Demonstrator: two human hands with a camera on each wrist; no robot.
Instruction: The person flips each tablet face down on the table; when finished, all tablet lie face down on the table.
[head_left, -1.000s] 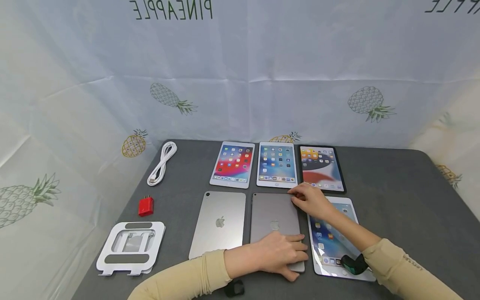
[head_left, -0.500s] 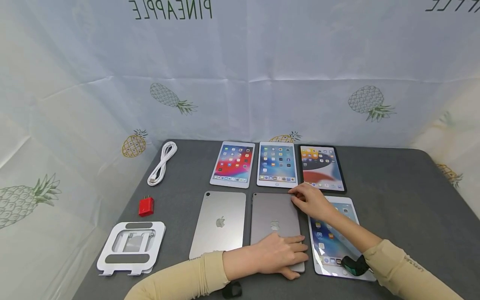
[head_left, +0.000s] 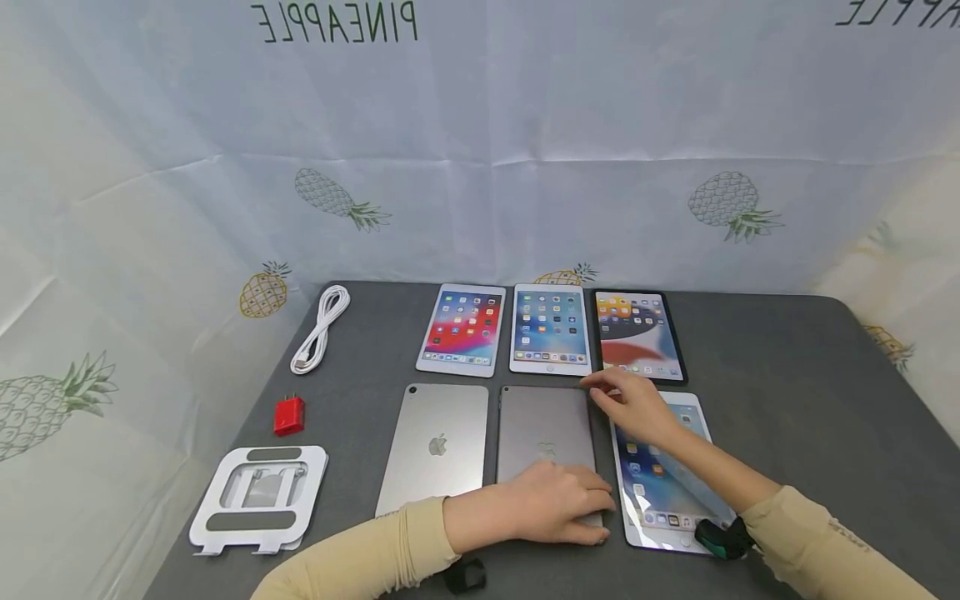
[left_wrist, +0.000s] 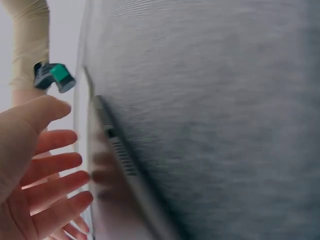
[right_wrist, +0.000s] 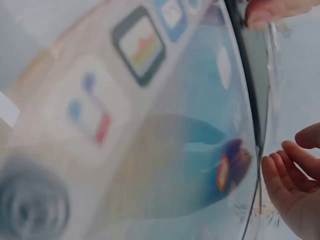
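Note:
A grey tablet [head_left: 545, 425] lies back side up in the middle of the near row. My left hand [head_left: 557, 502] is over its near right part, fingers closer together; in the left wrist view the fingers [left_wrist: 57, 185] are spread and relaxed beside the tablet's edge [left_wrist: 122, 155] with its speaker holes. At the far right corner of the grey tablet is my right hand [head_left: 632, 404], its fingers loosely bent with a gap to the thumb in the right wrist view. Whether its fingertips touch the corner I cannot tell. A white tablet [head_left: 656, 500], screen up, lies under my right forearm.
Left of the grey tablet is a silver tablet [head_left: 438, 446], back up. Behind stand in a row a red-screened white tablet [head_left: 461, 329], a blue-screened one [head_left: 551, 329] and a black-framed one [head_left: 639, 333]. A cable [head_left: 322, 329], red charger [head_left: 288, 415] and white stand [head_left: 258, 497] lie left.
The left hand's fingers have drawn closer together and its thumb has shifted right. My right hand has edged slightly right along the grey tablet's corner. The head view has shifted a little.

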